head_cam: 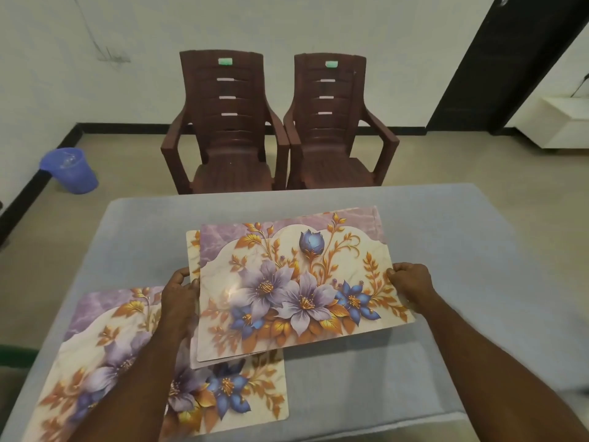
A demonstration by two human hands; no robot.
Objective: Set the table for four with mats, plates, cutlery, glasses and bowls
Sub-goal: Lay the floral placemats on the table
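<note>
Seeing floral placemat stack (296,288) between my hands: left hand (180,298) and right hand (411,280) pinching opposite edges, above table (446,237).

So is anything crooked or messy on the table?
A bit. The mats held by the left hand and right hand are a fanned, tilted stack, one edge peeking out at left. They overlap the mat lying near the table edge. Nothing looks spilled or broken.
</note>
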